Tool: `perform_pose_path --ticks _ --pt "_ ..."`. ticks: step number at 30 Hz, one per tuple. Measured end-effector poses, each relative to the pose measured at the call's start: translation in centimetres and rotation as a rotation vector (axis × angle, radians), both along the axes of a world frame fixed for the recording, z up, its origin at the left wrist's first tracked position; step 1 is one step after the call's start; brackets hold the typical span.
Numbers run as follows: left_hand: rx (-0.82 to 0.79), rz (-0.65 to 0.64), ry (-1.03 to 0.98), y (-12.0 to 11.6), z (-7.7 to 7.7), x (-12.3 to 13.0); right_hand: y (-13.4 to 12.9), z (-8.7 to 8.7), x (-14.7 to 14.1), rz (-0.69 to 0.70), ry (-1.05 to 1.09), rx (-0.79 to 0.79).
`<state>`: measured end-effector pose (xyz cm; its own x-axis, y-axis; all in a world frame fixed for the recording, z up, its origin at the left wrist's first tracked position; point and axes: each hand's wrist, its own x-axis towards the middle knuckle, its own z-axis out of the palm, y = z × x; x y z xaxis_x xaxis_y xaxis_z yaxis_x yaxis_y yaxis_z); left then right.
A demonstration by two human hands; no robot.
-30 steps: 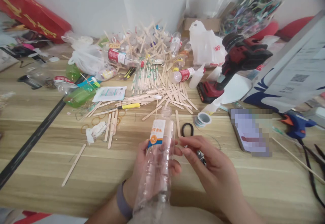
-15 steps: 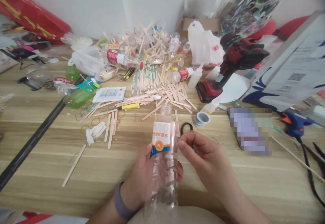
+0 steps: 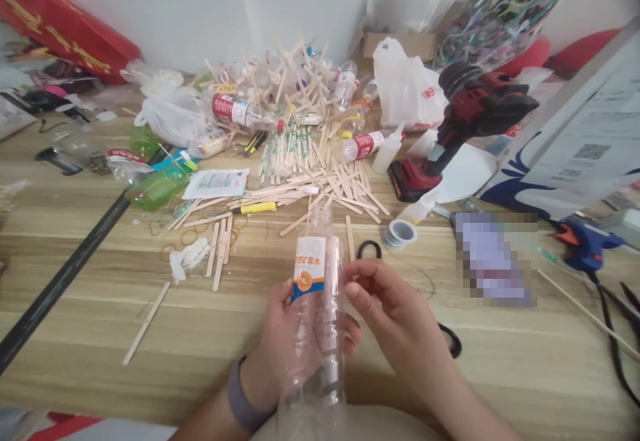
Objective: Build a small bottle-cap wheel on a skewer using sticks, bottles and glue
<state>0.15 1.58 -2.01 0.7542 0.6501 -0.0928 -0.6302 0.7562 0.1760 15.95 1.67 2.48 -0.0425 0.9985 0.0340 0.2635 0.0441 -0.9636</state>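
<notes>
A clear plastic water bottle (image 3: 320, 334) without a cap stands tilted in front of me, its neck pointing away. Its label (image 3: 309, 267) is white, orange and blue. My left hand (image 3: 280, 334) wraps round the bottle from the left, with fingertips showing past its right side. At the bottle's right edge, my right hand (image 3: 390, 314) has its thumb and index finger curled and slightly apart; whether they touch the plastic is unclear. Black-handled scissors (image 3: 369, 249) lie on the table, partly hidden behind my right hand.
Wooden sticks (image 3: 345, 191), bottles and plastic bags crowd the table's back. A cordless drill (image 3: 450, 127) stands right of them. Nearer are a wire spool (image 3: 400, 233), a phone (image 3: 493, 261), a blue glue gun (image 3: 590, 244) and a yellow-handled tool (image 3: 257, 207).
The bottle and my left hand have shifted slightly left. My right thumb and index finger have parted a little. More of the scissors' second handle shows beside my right wrist.
</notes>
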Motion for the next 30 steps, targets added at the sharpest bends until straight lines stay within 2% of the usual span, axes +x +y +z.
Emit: perform_pose_path --ticks 7,11,15,21,24,30 --pt "-0.071 0.002 0.007 0.0 -0.1 -0.2 0.2 0.2 -0.2 0.077 0.139 -0.095" --pt "-0.076 -0.008 0.013 0.1 -0.1 -0.2 0.4 0.6 -0.4 0.118 0.275 -0.23" --pt "-0.049 -0.011 0.054 0.3 0.2 -0.2 0.5 0.7 -0.2 0.09 0.293 -0.255" --pt "-0.026 -0.025 0.047 0.5 0.1 -0.2 0.5 0.6 0.2 0.241 0.332 -0.382" --pt "-0.042 -0.036 0.025 0.3 0.0 -0.3 0.5 0.9 0.5 0.199 0.239 -0.352" --pt "-0.085 -0.059 -0.032 -0.2 -0.7 -0.6 0.8 2.5 1.0 0.067 -0.136 -0.091"
